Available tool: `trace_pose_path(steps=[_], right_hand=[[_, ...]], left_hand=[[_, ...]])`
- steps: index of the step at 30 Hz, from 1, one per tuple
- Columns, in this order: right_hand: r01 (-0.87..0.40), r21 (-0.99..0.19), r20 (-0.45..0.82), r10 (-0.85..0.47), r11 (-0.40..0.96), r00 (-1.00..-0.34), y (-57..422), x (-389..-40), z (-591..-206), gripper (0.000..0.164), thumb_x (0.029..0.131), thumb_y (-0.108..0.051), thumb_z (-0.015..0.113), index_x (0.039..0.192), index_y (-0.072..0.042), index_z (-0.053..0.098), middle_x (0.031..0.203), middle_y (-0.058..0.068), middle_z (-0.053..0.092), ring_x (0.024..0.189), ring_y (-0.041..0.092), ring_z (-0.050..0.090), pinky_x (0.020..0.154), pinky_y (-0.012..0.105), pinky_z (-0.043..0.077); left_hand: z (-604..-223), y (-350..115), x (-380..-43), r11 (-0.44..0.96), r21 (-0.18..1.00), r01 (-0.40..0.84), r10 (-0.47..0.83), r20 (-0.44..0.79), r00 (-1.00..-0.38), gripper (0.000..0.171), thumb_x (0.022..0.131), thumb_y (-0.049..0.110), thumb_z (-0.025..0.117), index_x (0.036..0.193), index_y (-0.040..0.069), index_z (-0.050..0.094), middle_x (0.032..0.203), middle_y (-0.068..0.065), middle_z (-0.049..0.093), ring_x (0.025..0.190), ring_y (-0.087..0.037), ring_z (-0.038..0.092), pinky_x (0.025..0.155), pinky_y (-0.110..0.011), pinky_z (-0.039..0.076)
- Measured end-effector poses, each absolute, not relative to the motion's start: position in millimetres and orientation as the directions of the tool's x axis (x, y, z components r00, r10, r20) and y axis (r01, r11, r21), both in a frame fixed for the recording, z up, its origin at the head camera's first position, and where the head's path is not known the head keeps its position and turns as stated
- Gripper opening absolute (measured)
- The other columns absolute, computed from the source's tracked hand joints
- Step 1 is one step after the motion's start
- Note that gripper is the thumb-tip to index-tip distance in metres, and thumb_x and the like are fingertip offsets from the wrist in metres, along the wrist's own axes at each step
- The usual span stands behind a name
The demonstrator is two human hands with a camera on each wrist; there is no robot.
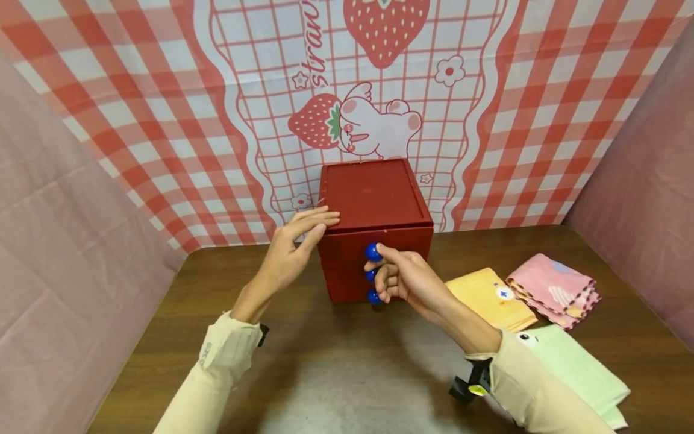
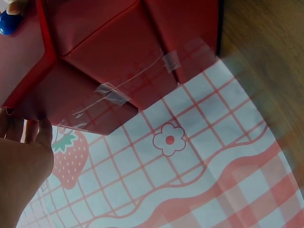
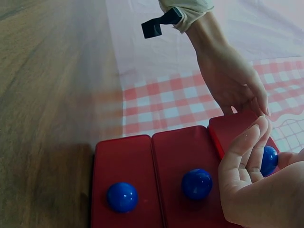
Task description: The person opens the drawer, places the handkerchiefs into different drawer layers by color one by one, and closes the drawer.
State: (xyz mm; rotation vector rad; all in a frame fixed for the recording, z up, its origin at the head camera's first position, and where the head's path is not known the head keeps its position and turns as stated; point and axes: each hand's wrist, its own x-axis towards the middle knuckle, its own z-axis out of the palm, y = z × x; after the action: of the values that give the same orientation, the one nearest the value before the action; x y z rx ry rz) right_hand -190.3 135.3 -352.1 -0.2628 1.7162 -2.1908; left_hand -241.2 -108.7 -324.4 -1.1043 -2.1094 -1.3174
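Observation:
A red box of drawers (image 1: 374, 196) with three blue knobs on its front stands against the back cloth. My right hand (image 1: 410, 278) pinches the top blue knob (image 1: 372, 252) between thumb and fingers. The middle knob (image 3: 197, 184) and bottom knob (image 3: 122, 197) are untouched in the right wrist view. There, the top drawer front juts slightly past the two below it. My left hand (image 1: 286, 252) rests with extended fingers on the top of the box, at its front left corner. In the left wrist view, clear tape (image 2: 114, 93) crosses the side of the box.
On the right of the wooden table (image 1: 217, 313) lie folded cloths: a yellow one (image 1: 479, 295), a pink one (image 1: 547, 286) and a green one (image 1: 580, 367). A strawberry-patterned cloth (image 1: 455, 108) hangs behind the box. Pink cloth walls (image 1: 65, 199) flank both sides.

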Motion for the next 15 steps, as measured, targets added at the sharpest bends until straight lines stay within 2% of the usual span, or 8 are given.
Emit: trace_pose_path(steps=[5, 11, 15], right_hand=[[0.153, -0.966, -0.061, -0.389, -0.209, -0.919, 136.3, -184.7, -351.9, 0.054, 0.103, -0.045, 0.05, 0.106, 0.008, 0.062, 0.065, 0.004, 0.062, 0.055, 0.013, 0.056, 0.055, 0.023, 0.052], [0.159, -0.967, -0.063, -0.411, -0.202, -0.909, 136.8, -178.1, -351.0, 0.057, 0.103, -0.045, 0.05, 0.11, 0.01, 0.061, 0.068, 0.005, 0.066, 0.056, 0.014, 0.061, 0.058, 0.025, 0.056], [0.168, -0.967, -0.073, -0.424, -0.191, -0.903, 137.1, -173.7, -351.1, 0.058, 0.103, -0.046, 0.05, 0.113, 0.011, 0.059, 0.072, 0.007, 0.069, 0.058, 0.015, 0.065, 0.059, 0.027, 0.058]], left_hand=[[-309.5, -105.3, -226.2, 0.22, 0.58, 0.784, 0.411, 0.674, -0.614, 0.03, 0.102, -0.002, 0.044, 0.118, -0.008, 0.069, 0.126, -0.021, 0.065, 0.133, -0.039, 0.049, 0.113, -0.046, 0.036], [-300.2, -104.0, -215.7, 0.245, 0.607, 0.756, 0.417, 0.638, -0.648, 0.032, 0.104, 0.001, 0.04, 0.117, -0.01, 0.067, 0.127, -0.023, 0.064, 0.134, -0.038, 0.047, 0.112, -0.048, 0.038], [-299.9, -104.2, -214.1, 0.243, 0.605, 0.758, 0.416, 0.641, -0.645, 0.032, 0.104, 0.0, 0.04, 0.118, -0.01, 0.067, 0.127, -0.023, 0.064, 0.134, -0.038, 0.047, 0.112, -0.05, 0.037]])
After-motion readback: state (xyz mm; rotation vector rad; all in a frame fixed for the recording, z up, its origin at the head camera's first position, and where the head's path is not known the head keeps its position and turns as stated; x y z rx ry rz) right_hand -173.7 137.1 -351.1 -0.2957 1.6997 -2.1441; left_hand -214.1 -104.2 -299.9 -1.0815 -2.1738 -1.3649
